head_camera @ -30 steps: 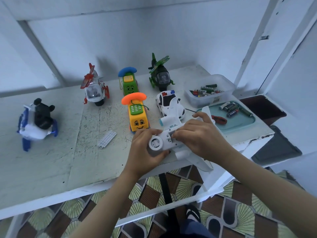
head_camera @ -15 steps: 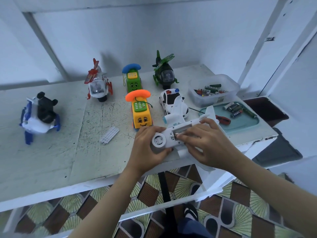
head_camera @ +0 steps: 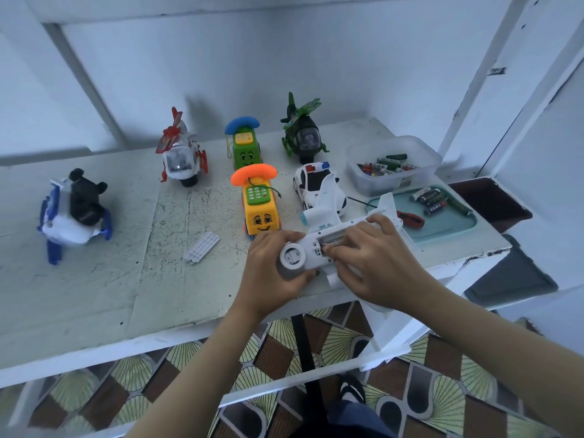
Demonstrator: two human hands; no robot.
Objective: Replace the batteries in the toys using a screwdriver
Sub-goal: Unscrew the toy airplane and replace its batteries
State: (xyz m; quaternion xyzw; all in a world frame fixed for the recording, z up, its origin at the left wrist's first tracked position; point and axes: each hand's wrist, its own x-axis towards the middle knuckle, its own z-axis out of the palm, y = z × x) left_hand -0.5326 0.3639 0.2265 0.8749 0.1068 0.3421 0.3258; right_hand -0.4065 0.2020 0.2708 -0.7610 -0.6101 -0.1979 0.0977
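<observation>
Left hand [head_camera: 271, 273]: is gripping the nose end of the white toy plane [head_camera: 335, 230], fingers curling round it, holding it belly-up over the near edge of the table [head_camera: 126, 279].
Right hand [head_camera: 376, 263]: is clasping the fuselage, with its fingertips [head_camera: 330, 249] pressing at the near end of the battery compartment [head_camera: 333, 239]; whether they are pinching a battery cannot be told.
Change: over the last second the right hand is drawing back along the fuselage, so the compartment is now showing open where it was covered. The left hand's grip is staying as it was.
Meaning: the work is probably sitting at the battery stage; closing and screwing down are still to come.
Ribbed white piece [head_camera: 202, 248]: is lying on the table to the left of the left hand, apart from it; it is likely the removed cover.
Clear tub [head_camera: 373, 184]: is standing beyond the right hand, holding a jumble of batteries [head_camera: 388, 165].
Teal tray [head_camera: 448, 229]: is lying just beyond the right hand, carrying a cluster of dark batteries [head_camera: 433, 199] at its far end.
Red-handled screwdriver [head_camera: 410, 219]: is resting on the tray's left side, nearest the right hand, untouched.
</observation>
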